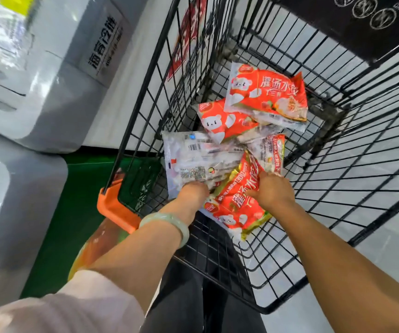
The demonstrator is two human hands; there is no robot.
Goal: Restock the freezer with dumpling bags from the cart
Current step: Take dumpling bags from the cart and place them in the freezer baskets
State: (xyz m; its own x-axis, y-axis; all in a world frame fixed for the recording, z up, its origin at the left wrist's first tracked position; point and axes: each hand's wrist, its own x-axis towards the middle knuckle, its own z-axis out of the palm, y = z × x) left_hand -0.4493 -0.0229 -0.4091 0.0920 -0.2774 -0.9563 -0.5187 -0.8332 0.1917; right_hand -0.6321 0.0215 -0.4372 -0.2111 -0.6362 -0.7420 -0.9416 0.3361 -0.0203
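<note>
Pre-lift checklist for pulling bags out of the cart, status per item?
1. Left hand on the white back-side-up bag: ok, at its near edge; fingers hidden, grip cannot tell.
2. Right hand on the nearest red bag: ok, pressing on top; closed grip cannot tell.
3. Other bags clear of the lift: not ok, a middle red bag overlaps the white bag's far corner.
4. Far red bag remaining: ok, lies on the cart.
5. Freezer open and with room: cannot tell.
</note>
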